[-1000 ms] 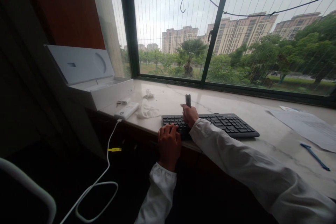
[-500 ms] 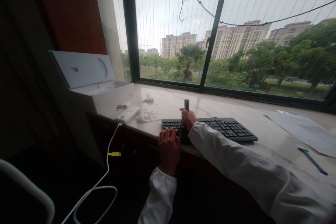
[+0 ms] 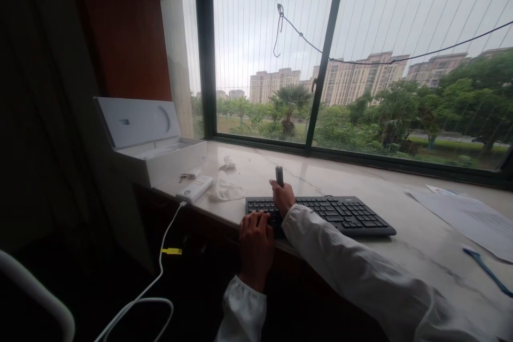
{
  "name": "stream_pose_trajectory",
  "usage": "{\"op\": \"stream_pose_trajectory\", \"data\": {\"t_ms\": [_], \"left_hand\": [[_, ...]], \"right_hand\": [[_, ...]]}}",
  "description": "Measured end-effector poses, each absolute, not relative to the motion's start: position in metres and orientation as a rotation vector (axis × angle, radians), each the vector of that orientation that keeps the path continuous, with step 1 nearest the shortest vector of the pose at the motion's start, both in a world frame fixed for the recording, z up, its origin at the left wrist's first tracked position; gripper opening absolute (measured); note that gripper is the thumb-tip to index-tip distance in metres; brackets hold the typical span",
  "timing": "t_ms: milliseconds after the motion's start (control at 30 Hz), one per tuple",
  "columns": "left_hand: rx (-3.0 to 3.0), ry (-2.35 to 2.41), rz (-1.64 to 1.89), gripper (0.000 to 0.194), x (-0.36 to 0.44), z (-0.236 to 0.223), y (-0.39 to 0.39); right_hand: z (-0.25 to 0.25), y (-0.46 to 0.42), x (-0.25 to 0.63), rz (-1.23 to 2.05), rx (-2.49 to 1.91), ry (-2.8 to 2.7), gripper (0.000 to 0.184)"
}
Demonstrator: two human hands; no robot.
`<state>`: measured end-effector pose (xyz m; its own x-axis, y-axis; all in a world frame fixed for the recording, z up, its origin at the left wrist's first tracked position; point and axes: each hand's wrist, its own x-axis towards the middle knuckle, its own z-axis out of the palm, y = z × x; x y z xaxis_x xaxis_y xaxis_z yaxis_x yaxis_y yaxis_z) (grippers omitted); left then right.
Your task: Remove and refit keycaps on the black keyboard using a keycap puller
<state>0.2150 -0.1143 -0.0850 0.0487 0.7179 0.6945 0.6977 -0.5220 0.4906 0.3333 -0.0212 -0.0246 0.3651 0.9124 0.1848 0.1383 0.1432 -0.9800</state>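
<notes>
A black keyboard (image 3: pixel 344 214) lies on the marbled white counter, along its front edge. My left hand (image 3: pixel 256 240) grips its near left corner, bent fingers over the keys and the thumb out of sight. Over the left half of the keys, my right hand (image 3: pixel 284 197) is closed around a short black tool (image 3: pixel 279 175). The tool's top stands up past my thumb; its lower end is hidden by the hand, so I cannot tell its kind. Both arms wear loose white sleeves.
An open white box (image 3: pixel 176 163) stands at the left, with a white power bank (image 3: pixel 195 189) and its cable (image 3: pixel 162 267) before it. Crumpled clear plastic (image 3: pixel 227 188) lies left of the keyboard. Papers (image 3: pixel 460 214) and a blue stick-like tool (image 3: pixel 487 272) are at the right.
The scene has dropped lower in view as the camera tilted up. My right hand and the black tool have shifted slightly left over the keys. My left hand stays at the keyboard's corner.
</notes>
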Motion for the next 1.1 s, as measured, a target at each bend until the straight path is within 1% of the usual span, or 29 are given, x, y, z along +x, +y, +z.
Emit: {"op": "stream_pose_trajectory", "data": {"t_ms": [400, 733, 933, 1100], "left_hand": [[2.264, 1.526, 1.514, 0.032, 0.215, -0.085, -0.116], [2.26, 1.514, 1.488, 0.032, 0.214, -0.084, -0.116], [2.263, 1.519, 1.483, 0.031, 0.215, -0.085, -0.116], [2.275, 1.525, 1.49, 0.031, 0.214, -0.083, -0.117]], "right_hand": [[-0.014, -0.035, 0.328, 1.095, -1.232, -1.011, 0.037], [-0.011, -0.032, 0.329, 1.189, -1.273, -0.984, 0.032], [-0.009, -0.033, 0.329, 1.221, -1.264, -0.995, 0.033], [-0.011, -0.038, 0.331, 1.195, -1.176, -1.028, 0.039]]}}
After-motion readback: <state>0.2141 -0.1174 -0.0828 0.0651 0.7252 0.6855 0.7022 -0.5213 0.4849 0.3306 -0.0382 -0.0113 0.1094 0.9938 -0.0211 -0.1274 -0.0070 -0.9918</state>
